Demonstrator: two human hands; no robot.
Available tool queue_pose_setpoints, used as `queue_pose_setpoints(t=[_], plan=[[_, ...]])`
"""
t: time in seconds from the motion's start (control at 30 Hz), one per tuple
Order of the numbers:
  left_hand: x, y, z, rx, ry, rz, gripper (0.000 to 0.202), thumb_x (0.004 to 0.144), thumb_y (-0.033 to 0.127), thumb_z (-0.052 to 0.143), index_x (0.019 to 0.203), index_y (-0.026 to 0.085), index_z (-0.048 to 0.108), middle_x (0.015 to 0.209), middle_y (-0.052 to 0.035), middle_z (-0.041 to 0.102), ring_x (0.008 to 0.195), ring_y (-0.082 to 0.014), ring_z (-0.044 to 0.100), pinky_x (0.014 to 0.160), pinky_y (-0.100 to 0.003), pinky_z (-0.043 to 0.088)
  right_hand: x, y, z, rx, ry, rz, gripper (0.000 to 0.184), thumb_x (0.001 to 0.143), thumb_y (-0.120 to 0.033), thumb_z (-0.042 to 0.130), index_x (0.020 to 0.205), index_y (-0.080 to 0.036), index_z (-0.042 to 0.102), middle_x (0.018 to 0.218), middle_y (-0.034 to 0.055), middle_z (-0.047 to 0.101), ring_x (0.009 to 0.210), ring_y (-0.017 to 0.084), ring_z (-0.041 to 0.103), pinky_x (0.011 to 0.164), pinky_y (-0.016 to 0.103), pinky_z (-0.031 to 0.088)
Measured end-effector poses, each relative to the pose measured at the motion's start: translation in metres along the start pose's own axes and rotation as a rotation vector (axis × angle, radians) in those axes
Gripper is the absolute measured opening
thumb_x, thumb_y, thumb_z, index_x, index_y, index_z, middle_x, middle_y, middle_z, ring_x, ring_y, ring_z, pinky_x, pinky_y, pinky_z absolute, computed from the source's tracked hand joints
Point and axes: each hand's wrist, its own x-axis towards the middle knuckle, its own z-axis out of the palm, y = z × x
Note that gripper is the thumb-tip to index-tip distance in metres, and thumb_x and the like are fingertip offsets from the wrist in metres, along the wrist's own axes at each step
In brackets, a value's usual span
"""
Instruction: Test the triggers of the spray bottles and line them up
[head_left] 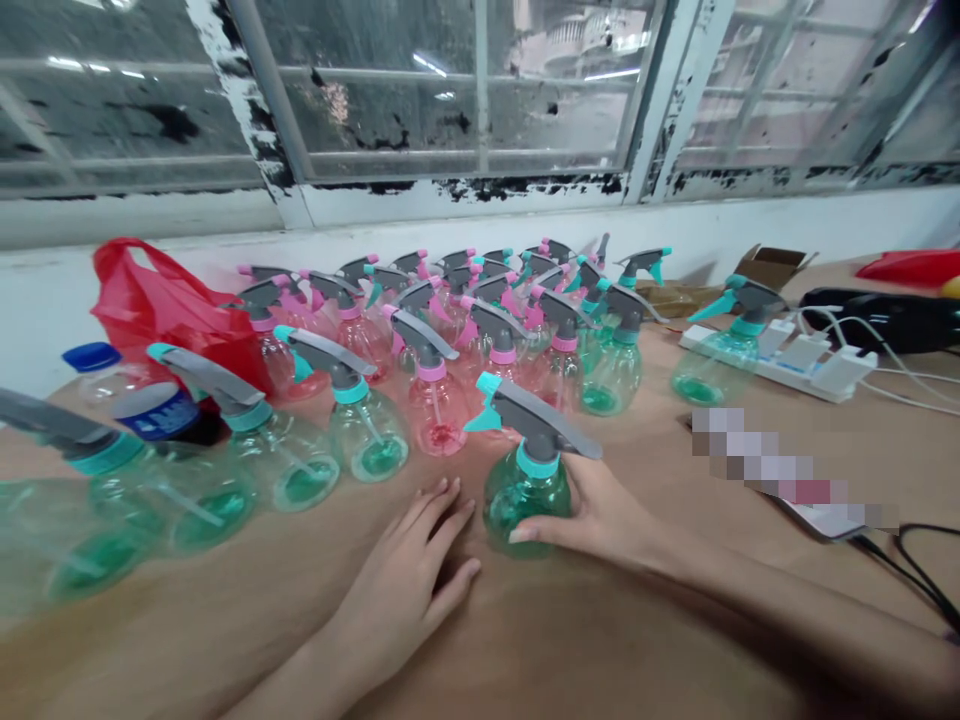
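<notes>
My right hand (589,505) is wrapped round the body of a green spray bottle (527,490) with a turquoise collar and grey trigger head. That bottle stands upright on the brown table (570,650), its nozzle pointing left. Flat on the tabletop, just left of the bottle, rests my left hand (420,560), fingers stretched out and holding nothing. Beyond both hands stand several more spray bottles; a pink spray bottle (435,405) and a green spray bottle (367,430) are nearest my left fingertips.
A red plastic bag (165,310) and a blue-capped drink bottle (142,395) stand at the left. To the right lie a white power strip (795,365) with cables, a partly blurred phone-like device (821,520) and a black bag (885,318). Windows (465,90) rise behind the table.
</notes>
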Motion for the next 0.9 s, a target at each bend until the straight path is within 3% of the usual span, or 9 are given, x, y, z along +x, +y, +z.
queue_pose_setpoints(t=[0.13,0.23,0.4,0.53,0.67,0.9], plan=[[0.001,0.001,0.001,0.009,0.007,-0.006,0.045,0.098,0.039,0.049,0.136,0.015,0.05,0.143,-0.0144,0.051,0.132,-0.0311,0.046,0.104,-0.051,0.043,-0.007,-0.003,-0.004,-0.132,0.027,0.03,0.066,0.07,-0.048,0.079,0.125,-0.022,0.052,0.115,0.0083,0.065,0.108,0.027,0.06,0.094,0.044,0.049],[0.003,0.002,0.001,0.005,0.019,-0.007,0.042,0.098,0.037,0.048,0.135,0.015,0.052,0.141,-0.0146,0.052,0.13,-0.0317,0.048,0.102,-0.051,0.045,-0.014,-0.004,-0.012,-0.196,0.041,0.059,0.071,0.072,-0.05,0.077,0.131,-0.022,0.048,0.119,0.0097,0.062,0.111,0.029,0.059,0.095,0.046,0.048],[0.016,0.015,0.005,-0.041,0.011,0.025,0.038,0.097,0.03,0.049,0.132,0.017,0.054,0.14,-0.0138,0.053,0.129,-0.0308,0.049,0.102,-0.05,0.045,-0.034,0.002,-0.041,-0.308,0.089,0.097,0.074,0.074,-0.051,0.075,0.136,-0.025,0.043,0.12,0.0103,0.063,0.11,0.032,0.061,0.093,0.05,0.05],[0.036,0.032,0.011,-0.083,-0.01,0.079,0.037,0.096,0.028,0.051,0.131,0.017,0.054,0.14,-0.0147,0.053,0.13,-0.0316,0.048,0.103,-0.052,0.044,-0.048,0.011,-0.073,-0.464,0.134,0.119,0.065,0.074,-0.053,0.074,0.128,-0.024,0.05,0.123,0.0128,0.062,0.115,0.035,0.058,0.094,0.052,0.049],[0.062,0.045,0.018,-0.109,-0.04,0.137,0.037,0.094,0.024,0.052,0.13,0.014,0.055,0.139,-0.0167,0.052,0.13,-0.033,0.047,0.103,-0.055,0.043,-0.06,0.024,-0.099,-0.558,0.217,0.174,0.067,0.074,-0.055,0.073,0.126,-0.023,0.049,0.118,0.0136,0.065,0.109,0.037,0.061,0.089,0.053,0.051],[0.099,0.06,0.03,-0.111,-0.069,0.192,0.039,0.094,0.022,0.053,0.131,0.012,0.054,0.139,-0.0181,0.052,0.131,-0.0339,0.046,0.103,-0.055,0.043,-0.069,0.043,-0.127,-0.413,0.376,0.26,0.06,0.068,-0.058,0.076,0.109,-0.02,0.056,0.107,0.0124,0.067,0.098,0.034,0.065,0.084,0.049,0.053]])
